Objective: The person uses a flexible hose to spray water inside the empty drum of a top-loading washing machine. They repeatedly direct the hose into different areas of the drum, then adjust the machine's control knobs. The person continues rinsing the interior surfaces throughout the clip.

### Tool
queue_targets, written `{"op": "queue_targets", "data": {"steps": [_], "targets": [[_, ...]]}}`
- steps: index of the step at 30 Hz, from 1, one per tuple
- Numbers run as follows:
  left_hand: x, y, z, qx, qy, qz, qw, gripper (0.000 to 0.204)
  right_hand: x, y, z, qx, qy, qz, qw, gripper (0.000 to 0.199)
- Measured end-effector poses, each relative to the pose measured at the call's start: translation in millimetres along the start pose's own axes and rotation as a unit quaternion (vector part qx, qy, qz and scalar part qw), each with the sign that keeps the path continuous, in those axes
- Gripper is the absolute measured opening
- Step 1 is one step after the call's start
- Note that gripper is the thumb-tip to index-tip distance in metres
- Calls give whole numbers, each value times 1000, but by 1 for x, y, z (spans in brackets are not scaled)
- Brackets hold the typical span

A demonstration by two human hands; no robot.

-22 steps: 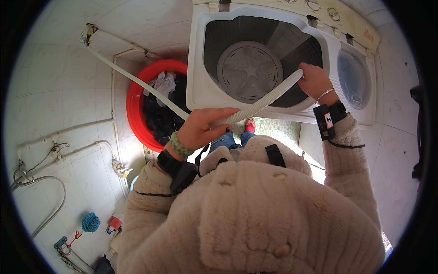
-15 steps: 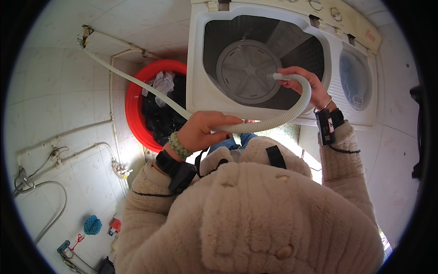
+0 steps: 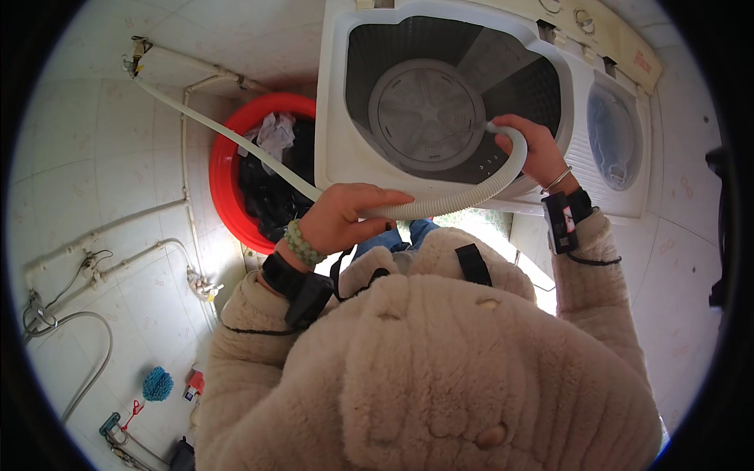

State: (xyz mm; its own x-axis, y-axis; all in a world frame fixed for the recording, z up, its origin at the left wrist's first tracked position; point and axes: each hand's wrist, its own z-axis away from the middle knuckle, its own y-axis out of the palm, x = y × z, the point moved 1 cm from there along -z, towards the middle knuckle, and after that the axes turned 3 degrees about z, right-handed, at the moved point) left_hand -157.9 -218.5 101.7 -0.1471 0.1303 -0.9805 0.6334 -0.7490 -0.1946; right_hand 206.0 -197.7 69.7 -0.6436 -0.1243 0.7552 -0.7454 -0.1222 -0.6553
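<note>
Feeding the pale corrugated hose (image 3: 440, 206) into the open wash tub (image 3: 428, 118) of the white twin-tub washer (image 3: 338, 157), you held it in both hands, and the figure shows the two grips that did the work. Your right hand (image 3: 530, 149) was wrapped around the hose just behind its free end, knuckles up, wrist bent over the tub's front rim, so that the mouth of the hose pointed in toward the grey pulsator disc (image 3: 426, 114). Your left hand (image 3: 345, 218) was folded over the hose lower down, in front of the washer's near wall, thumb on top and fingers curled beneath, with a green bead bracelet (image 3: 302, 243) at the wrist. Between the two grips the hose swept in a smooth curve; beyond your left hand it ran up and away across the red basin (image 3: 228, 196) of dark laundry to a wall fitting (image 3: 133, 59) on the tiled wall. In judgement, the step was done well when the curve stayed wide enough that the ribbing did not kink, and when the right hand kept the mouth inside the rim rather than resting on it. Both forearms, in cream fleece sleeves, reached forward and slightly apart.
</note>
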Motion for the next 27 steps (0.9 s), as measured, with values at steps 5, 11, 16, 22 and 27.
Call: {"op": "queue_targets", "data": {"steps": [5,11,16,22,27], "targets": [[2,-1,-1,7,-29,-52,998,43,-8,4,9,-53,6,43,998,32],[7,-2,-4,-14,-13,-61,998,39,-8,9,18,-49,30,13,998,30],[10,-6,-1,-14,-36,-62,997,40,-3,10,15,100,121,-120,980,29],[16,-4,1,-21,-23,-70,997,34,5,26,9,16,50,-299,953,28],[22,-4,5,-30,-53,-72,996,34,-3,5,4,130,86,78,985,21]]}}
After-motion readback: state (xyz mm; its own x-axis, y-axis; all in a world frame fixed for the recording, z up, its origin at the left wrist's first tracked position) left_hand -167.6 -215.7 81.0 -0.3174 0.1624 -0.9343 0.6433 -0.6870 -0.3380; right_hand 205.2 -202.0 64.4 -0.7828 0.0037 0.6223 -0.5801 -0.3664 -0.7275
